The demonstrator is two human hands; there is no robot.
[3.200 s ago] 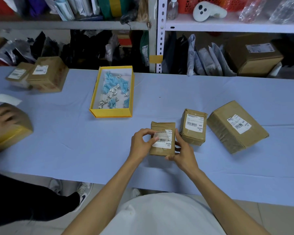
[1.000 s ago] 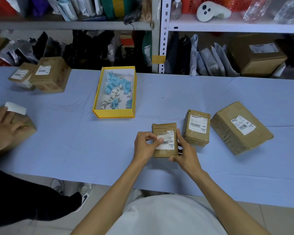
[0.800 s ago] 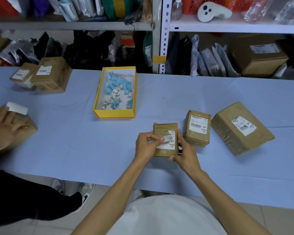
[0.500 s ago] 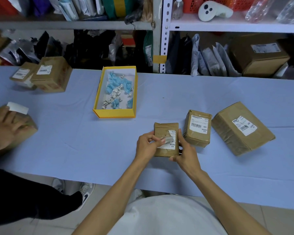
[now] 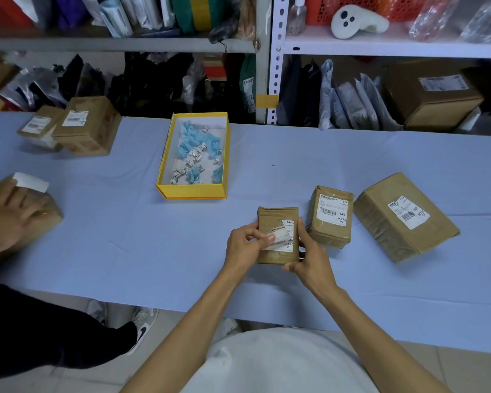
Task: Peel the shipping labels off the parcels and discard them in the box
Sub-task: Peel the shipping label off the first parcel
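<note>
The left hand (image 5: 243, 245) pinches the half-lifted label (image 5: 281, 236) on a small parcel (image 5: 277, 215); the right hand (image 5: 309, 255) grips its edge, seemingly raised off the table (image 5: 125, 236).

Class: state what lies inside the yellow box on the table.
Inside the yellow box: crumpled white labels and blue scraps. Whatever lies under them is hidden.

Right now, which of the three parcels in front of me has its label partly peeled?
The smallest parcel, held between left hand and right hand: its label curls up. The middle parcel and large parcel have flat labels.
</note>
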